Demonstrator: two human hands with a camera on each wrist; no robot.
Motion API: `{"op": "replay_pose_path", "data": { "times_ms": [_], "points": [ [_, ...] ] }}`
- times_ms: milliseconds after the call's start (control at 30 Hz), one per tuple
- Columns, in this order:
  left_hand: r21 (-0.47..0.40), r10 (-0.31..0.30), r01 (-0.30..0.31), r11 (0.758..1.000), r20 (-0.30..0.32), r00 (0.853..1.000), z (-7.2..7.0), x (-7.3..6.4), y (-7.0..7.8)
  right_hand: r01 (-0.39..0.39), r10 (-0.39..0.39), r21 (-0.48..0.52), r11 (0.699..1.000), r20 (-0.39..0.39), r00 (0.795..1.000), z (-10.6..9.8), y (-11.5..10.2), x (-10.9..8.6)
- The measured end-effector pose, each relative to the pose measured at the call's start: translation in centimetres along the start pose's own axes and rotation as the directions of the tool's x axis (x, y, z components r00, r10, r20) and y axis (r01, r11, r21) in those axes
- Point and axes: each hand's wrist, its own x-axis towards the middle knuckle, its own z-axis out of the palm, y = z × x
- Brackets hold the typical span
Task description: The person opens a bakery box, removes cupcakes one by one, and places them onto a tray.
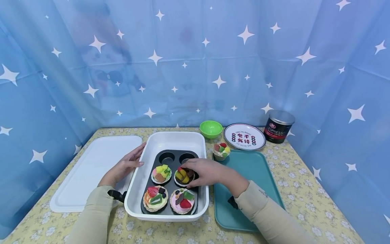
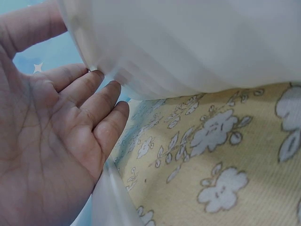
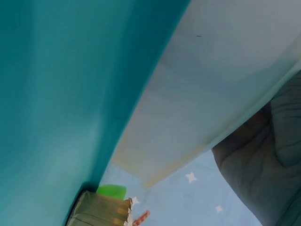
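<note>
A dark muffin tin lies inside a deep white bin. My right hand reaches over the bin's right wall and grips a fruit cupcake at the tin's middle right cup, thumb on the near side. Three other fruit cupcakes sit in the tin: one with yellow cubes at middle left, one with strawberry and kiwi at front left, one with pink cream at front right. My left hand rests against the bin's left wall; its fingertips touch the outside, loosely bent.
Left of the bin lies a white lid. A teal tray lies to the right, with another fruit cupcake at its far left corner. Farther back stand a green bowl, a printed plate and an espresso can.
</note>
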Motion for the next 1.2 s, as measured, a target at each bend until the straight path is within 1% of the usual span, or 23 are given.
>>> {"op": "replay_pose_path", "data": {
  "times_ms": [100, 300, 433, 733, 933, 1033, 1200],
  "points": [
    [-0.010, 0.000, 0.000, 1.000, 0.000, 1.000, 0.0, 0.1, 0.0, 0.031, -0.032, -0.002, 1.000, -0.021, 0.999, -0.1, 0.0, 0.0],
    [-0.006, 0.000, 0.000, 1.000, 0.002, 1.000, 0.1, 0.1, 0.0, 0.046, -0.046, -0.001, 0.999, -0.040, 0.998, -0.2, 0.1, 0.0],
    [-0.001, 0.002, -0.002, 1.000, 0.005, 1.000, 0.0, 0.0, 0.1, 0.056, -0.055, 0.018, 0.998, -0.058, 0.997, -0.3, 0.2, 0.0],
    [-0.009, 0.017, -0.017, 1.000, 0.017, 1.000, 0.0, 0.1, 0.0, 0.033, -0.028, 0.075, 0.997, -0.071, 0.997, -0.8, 0.4, -0.3],
    [0.013, 0.006, -0.007, 1.000, 0.010, 1.000, 0.0, 0.0, 0.1, 0.021, -0.015, 0.099, 0.995, -0.065, 0.998, -1.0, 0.5, -0.4],
    [0.026, 0.002, -0.002, 1.000, 0.003, 1.000, 0.1, -0.1, 0.2, 0.015, -0.009, 0.106, 0.994, -0.059, 0.998, -1.0, 0.5, -0.4],
    [0.019, -0.002, 0.002, 1.000, -0.001, 1.000, 0.1, -0.1, 0.2, 0.010, -0.005, 0.097, 0.995, -0.058, 0.998, -1.2, 0.5, -0.5]
  ]
}}
